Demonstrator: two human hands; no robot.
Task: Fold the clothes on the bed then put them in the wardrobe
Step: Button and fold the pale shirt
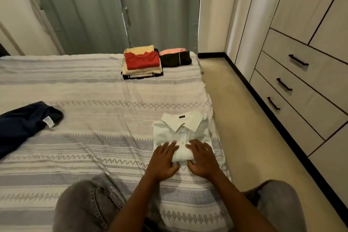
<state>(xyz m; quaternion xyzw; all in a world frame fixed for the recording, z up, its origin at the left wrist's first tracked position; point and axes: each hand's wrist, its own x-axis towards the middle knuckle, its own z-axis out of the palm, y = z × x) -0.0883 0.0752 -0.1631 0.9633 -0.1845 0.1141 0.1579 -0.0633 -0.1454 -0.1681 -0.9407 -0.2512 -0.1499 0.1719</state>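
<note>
A white collared shirt (180, 130) lies folded near the right edge of the bed (90, 88), collar pointing away from me. My left hand (163, 160) and my right hand (202, 158) both grip its near folded edge, fingers on top and thumbs at the front. A dark navy garment (24, 124) lies unfolded at the left side of the bed. At the far end sits a stack of folded clothes (142, 64) with a red one on top, and beside it a black folded garment (176, 59) with a pink one (172, 51) behind.
The wardrobe (301, 58) with dark-handled drawers runs along the right wall, across a strip of beige floor (241, 118). Grey-green curtains (113, 9) hang beyond the bed. My knees in grey jeans (84, 207) rest at the bed's near end.
</note>
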